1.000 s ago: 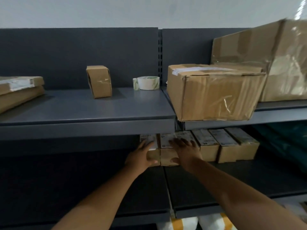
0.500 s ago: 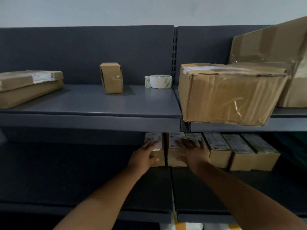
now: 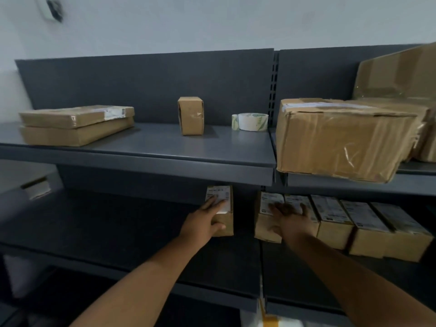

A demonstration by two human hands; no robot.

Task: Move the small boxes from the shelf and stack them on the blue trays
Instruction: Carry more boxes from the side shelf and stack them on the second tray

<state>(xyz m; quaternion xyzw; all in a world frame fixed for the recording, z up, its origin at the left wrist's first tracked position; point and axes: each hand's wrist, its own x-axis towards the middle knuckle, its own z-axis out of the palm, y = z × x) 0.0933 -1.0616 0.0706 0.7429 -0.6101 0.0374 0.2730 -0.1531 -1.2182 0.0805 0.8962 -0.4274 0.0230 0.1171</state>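
Observation:
A row of small brown labelled boxes stands on the lower dark shelf. My left hand grips one small box, fingers on its top label and thumb on its front, a gap apart from the row. My right hand lies on the two leftmost boxes of the row, fingers spread over their tops and thumb at the front. No blue tray is in view.
The upper shelf carries two flat stacked cartons, an upright small carton, a tape roll and large cartons at the right overhanging the edge. The upper shelf's lip hangs just above my hands.
The box under my left hand has slid left, opening a gap from the row. My right hand stays on the leftmost boxes of the row. The camera has turned left and up.

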